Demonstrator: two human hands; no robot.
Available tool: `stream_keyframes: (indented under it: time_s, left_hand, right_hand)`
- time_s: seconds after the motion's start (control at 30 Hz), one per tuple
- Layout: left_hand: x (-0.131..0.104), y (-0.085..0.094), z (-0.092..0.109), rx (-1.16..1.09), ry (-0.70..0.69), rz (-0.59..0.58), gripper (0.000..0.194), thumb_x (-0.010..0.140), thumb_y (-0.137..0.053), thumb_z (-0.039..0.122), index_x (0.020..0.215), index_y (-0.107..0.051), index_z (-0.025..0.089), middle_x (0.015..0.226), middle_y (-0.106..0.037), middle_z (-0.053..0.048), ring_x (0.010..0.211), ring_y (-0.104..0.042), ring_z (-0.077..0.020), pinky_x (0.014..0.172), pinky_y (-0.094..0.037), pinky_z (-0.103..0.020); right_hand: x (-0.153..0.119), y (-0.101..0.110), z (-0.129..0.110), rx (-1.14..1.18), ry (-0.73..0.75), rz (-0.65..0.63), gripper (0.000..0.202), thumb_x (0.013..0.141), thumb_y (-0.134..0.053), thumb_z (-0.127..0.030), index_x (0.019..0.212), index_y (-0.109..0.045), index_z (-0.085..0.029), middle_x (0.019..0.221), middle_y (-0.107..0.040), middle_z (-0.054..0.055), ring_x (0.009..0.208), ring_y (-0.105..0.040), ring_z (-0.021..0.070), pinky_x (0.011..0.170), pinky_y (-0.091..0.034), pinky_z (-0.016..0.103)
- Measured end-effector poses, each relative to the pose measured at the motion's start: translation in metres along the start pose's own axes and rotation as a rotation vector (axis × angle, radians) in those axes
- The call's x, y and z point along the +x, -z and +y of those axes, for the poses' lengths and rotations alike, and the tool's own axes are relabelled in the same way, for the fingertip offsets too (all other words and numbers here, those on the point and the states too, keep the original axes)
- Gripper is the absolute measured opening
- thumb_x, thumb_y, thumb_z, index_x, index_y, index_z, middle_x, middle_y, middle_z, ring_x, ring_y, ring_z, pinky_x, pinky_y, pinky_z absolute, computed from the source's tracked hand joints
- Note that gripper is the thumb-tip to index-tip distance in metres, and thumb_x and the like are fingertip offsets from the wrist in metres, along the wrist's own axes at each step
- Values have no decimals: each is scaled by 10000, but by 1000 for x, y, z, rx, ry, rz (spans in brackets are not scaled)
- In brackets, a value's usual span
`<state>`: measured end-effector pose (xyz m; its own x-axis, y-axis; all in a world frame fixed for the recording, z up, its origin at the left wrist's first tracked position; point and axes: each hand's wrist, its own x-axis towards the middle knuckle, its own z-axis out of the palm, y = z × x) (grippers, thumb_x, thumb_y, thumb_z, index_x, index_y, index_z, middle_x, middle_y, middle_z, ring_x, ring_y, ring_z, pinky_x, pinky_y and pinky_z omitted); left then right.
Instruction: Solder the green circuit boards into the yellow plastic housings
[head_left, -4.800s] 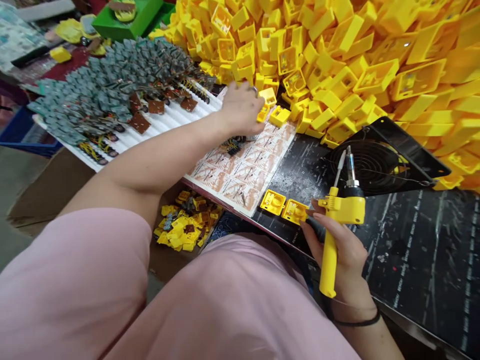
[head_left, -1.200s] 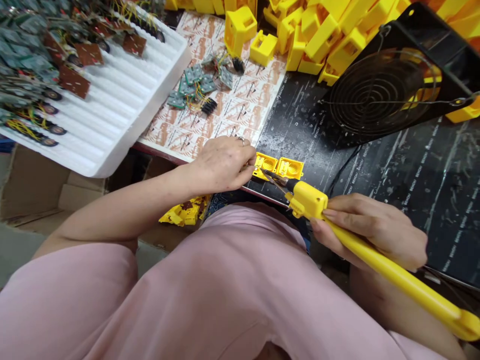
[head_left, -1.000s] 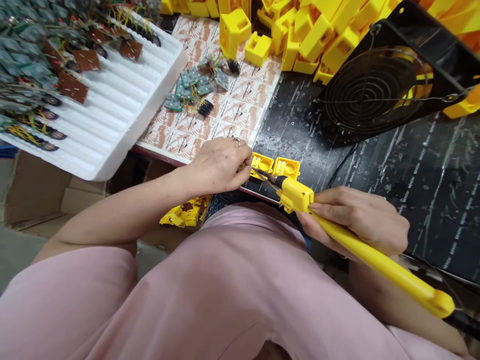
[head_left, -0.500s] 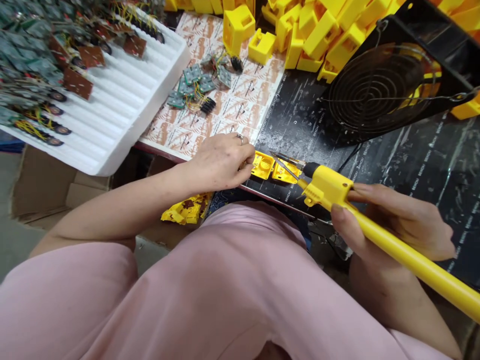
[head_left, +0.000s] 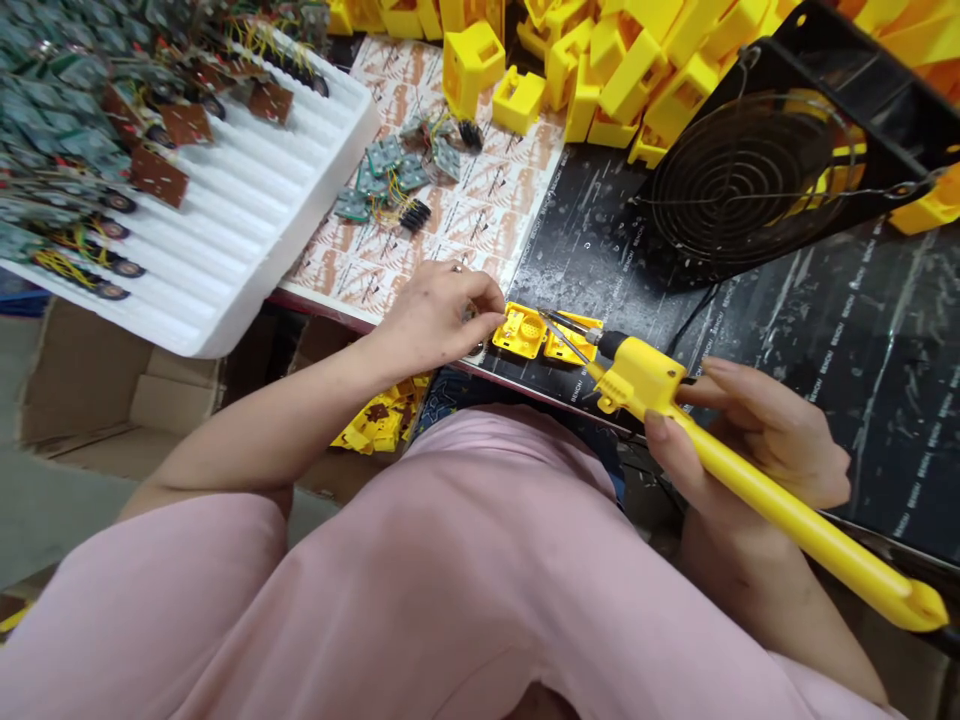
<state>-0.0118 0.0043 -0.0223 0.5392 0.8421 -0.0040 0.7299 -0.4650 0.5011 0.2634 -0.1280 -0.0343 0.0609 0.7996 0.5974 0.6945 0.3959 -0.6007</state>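
So since a second ago the metal tips point(head_left: 571, 326) have backed off from the left housing point(head_left: 523, 346) and now hang over the right housing point(head_left: 556, 350), and my left hand point(head_left: 424, 318) has opened up a bit. Its thumb and index curve toward each other with a gap showing, right by the left housing's outer wall; can't tell if they touch it, or if something tiny's in between. My right hand point(head_left: 784, 430) is wrapped around the yellow soldering tool point(head_left: 757, 482), thumb one side, fingers the other. Both housings lie open side up, just beside each other near the front edge of the bench point(head_left: 592, 225). Small wired boards point(head_left: 394, 168) sit on the printed sheet point(head_left: 480, 235) further left, and the fan point(head_left: 720, 205) leans toward the back right. I'd guess the housings are light, stiff plastic that'd skate around on that smooth black top, so hold them by the outer walls. The tool looks long and rear-heavy; grip behind the block, well clear of the probably hot tips.
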Motion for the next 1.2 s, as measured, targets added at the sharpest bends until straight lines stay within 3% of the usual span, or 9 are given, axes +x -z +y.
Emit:
stream_keyframes:
  time_s: [0.2, 0.33, 0.43, 0.7, 1.07, 1.13, 1.2]
  left_hand:
    - [7, -6, 6, 240, -53, 16, 306, 915, -520, 296, 934, -805, 187, 804, -771, -66, 890, -706, -262, 861, -527, -411]
    - [11, -4, 11, 358, -101, -6, 333, 910, -486, 289, 923, -796, 168, 755, -748, -82, 841, -704, -276, 767, -499, -387]
    - [14, -3, 15, 436, -124, -25, 331, 894, -481, 269, 904, -795, 166, 725, -738, -88, 821, -710, -289, 714, -466, -377]
    - [17, 0, 19, 470, -149, -55, 335, 892, -476, 256, 919, -797, 160, 702, -730, -96, 816, -719, -297, 668, -445, -359]
    - [18, 3, 21, 472, -120, -96, 350, 890, -465, 258, 912, -798, 152, 703, -718, -94, 840, -721, -295, 658, -467, -348]
    - [18, 2, 21, 472, -119, -99, 343, 887, -469, 258, 899, -795, 153, 690, -708, -93, 826, -716, -294, 654, -465, -348]
    - [19, 0, 22, 468, -121, -91, 332, 884, -473, 257, 894, -790, 157, 682, -698, -88, 816, -711, -290, 663, -472, -350]
  right_hand:
    - [5, -10, -6, 42, 55, -64, 409, 889, -815, -256, 1270, -679, -317, 952, -803, 3, 673, -745, 194, 547, -605, 333]
    - [9, -15, -3, 128, 162, -39, 264, 842, -837, -171, 1040, -679, -244, 822, -771, -18, 632, -727, 154, 505, -574, 258]
    - [14, -17, -7, 63, 194, -65, 256, 821, -860, -157, 909, -632, -232, 771, -755, -35, 622, -727, 130, 496, -558, 215]
    - [35, -18, -15, -12, 357, -151, 256, 855, -833, -163, 840, -586, -231, 682, -734, -50, 565, -712, 112, 464, -526, 188]
    - [16, 1, -9, 23, 142, -133, 230, 860, -810, -130, 979, -668, -266, 781, -739, -38, 627, -709, 137, 554, -594, 257]
    - [10, 0, -6, 49, 92, -38, 261, 875, -812, -175, 1087, -715, -291, 808, -748, -30, 651, -710, 157, 555, -588, 286]
    - [6, 1, -4, 45, 34, 65, 358, 921, -797, -321, 1269, -711, -319, 900, -767, 1, 703, -721, 182, 574, -593, 319]
